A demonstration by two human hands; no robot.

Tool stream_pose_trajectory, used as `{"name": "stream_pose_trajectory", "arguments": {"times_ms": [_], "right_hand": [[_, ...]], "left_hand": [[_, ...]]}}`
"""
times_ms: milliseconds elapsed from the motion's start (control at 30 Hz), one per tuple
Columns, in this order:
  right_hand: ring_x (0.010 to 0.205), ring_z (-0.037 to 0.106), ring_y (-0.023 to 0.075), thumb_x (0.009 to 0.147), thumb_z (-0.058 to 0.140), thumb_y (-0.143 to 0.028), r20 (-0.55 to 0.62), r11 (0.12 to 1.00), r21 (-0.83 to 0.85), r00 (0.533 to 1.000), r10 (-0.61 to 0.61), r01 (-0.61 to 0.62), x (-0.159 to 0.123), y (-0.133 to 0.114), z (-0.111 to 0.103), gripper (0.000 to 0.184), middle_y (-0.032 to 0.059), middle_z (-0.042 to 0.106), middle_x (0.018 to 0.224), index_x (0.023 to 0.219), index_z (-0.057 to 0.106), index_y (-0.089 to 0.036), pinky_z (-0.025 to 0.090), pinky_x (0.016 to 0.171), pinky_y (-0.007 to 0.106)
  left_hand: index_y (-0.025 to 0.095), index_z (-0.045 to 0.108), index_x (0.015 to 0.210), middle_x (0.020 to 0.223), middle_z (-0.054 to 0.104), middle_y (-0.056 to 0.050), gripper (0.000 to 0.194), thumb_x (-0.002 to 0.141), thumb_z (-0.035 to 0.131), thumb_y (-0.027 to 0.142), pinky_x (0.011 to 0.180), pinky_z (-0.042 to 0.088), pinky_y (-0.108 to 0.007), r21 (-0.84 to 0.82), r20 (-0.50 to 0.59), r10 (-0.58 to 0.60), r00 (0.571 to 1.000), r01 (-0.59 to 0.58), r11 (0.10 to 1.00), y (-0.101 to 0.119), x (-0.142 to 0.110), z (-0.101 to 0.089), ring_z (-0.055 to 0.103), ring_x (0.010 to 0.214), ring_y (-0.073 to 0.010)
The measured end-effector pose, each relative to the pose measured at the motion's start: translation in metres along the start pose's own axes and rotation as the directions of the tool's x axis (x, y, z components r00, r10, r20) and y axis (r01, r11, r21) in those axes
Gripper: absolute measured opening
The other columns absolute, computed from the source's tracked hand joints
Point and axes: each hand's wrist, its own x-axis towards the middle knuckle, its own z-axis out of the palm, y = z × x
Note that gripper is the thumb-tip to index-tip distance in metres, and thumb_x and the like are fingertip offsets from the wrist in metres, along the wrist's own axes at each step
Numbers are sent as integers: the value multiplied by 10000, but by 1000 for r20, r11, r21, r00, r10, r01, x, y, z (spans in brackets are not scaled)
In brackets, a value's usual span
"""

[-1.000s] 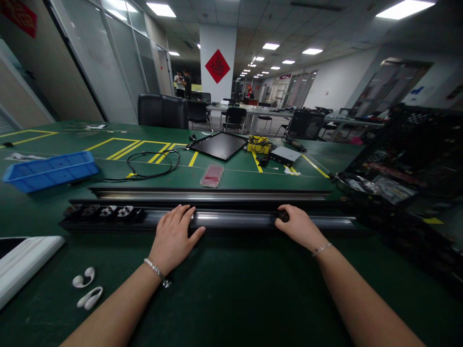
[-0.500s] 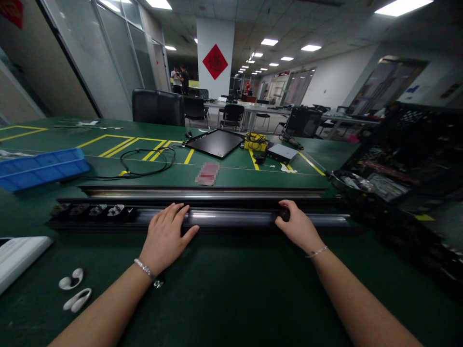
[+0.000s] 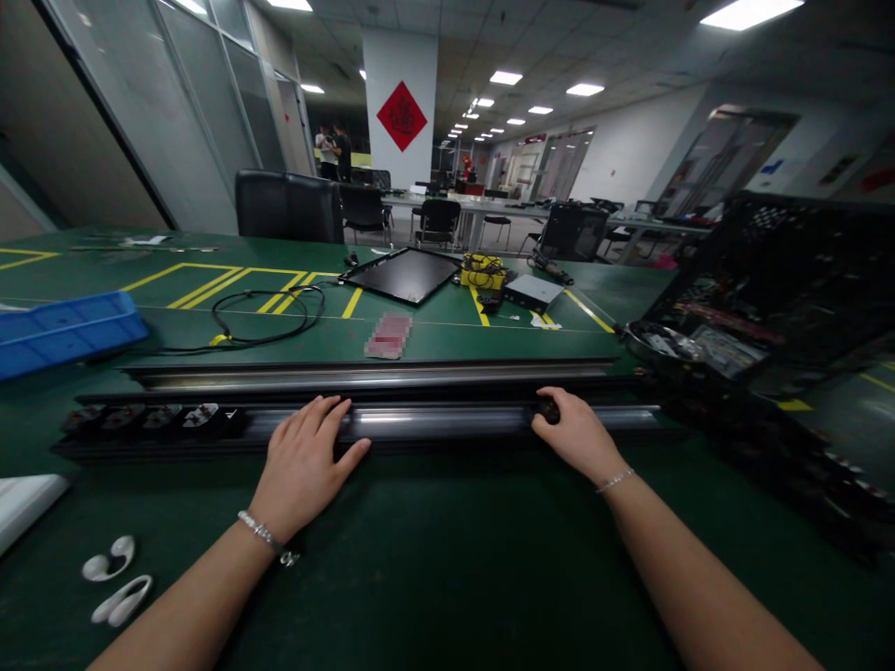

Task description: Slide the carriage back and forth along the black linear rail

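A long black metal rail (image 3: pixel 426 422) with a shiny grey channel lies crosswise on the green table. My left hand (image 3: pixel 304 461) lies over its left part, fingers stretched out and thumb apart, holding nothing. Toward the right end of the channel, my right hand (image 3: pixel 577 431) is closed with thumb and fingers around a small dark round piece (image 3: pixel 549 408), mostly covered by the fingers. Left of my left hand, several black socket-like modules (image 3: pixel 202 417), some with pale metal parts, sit in a row in the channel. Just behind lies a second similar rail (image 3: pixel 378 376).
White earphones (image 3: pixel 122 601) lie at front left. A blue bin (image 3: pixel 74 331) and black cable (image 3: pixel 266 340) are farther left. A flat black panel (image 3: pixel 406 276), yellow box (image 3: pixel 482 271) and grey box (image 3: pixel 532 293) stand behind. An open computer case (image 3: pixel 769 289) borders the right.
The view has swung slightly right, so most things sit farther left in the picture. Both hands keep their pose, though the gap between them has grown a little.
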Motion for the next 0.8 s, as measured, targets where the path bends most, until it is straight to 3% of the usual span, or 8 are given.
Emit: {"name": "stream_pose_trajectory", "arguments": {"times_ms": [300, 533, 800], "right_hand": [[1051, 553, 225, 743, 481, -281, 14, 999, 22, 1000, 28, -28, 0, 2, -3, 425, 112, 608, 1139, 1145, 552, -161, 409, 926, 339], [1098, 521, 257, 735, 507, -363, -58, 995, -104, 998, -6, 0, 2, 12, 1, 443, 113, 610, 1125, 1123, 574, -160, 361, 976, 400], [1094, 525, 259, 738, 497, -402, -33, 989, -149, 999, 9, -14, 4, 18, 0, 419, 99, 625, 1097, 1082, 591, -183, 354, 966, 408]], "left_hand": [[146, 485, 1288, 1317, 526, -134, 567, 870, 395, 518, 999, 362, -460, -3, -3, -3, 1000, 3, 1000, 0, 0, 0, 441, 1250, -299], [148, 493, 1280, 1312, 534, -136, 561, 868, 392, 515, 999, 364, -463, -21, -18, -2, 1000, 1, 1000, 0, 0, 0, 444, 1253, -298], [147, 480, 1293, 1320, 526, -133, 567, 874, 387, 517, 1009, 353, -463, -12, -2, -11, 1000, 11, 1000, 1, 0, 0, 430, 1263, -295]]}}
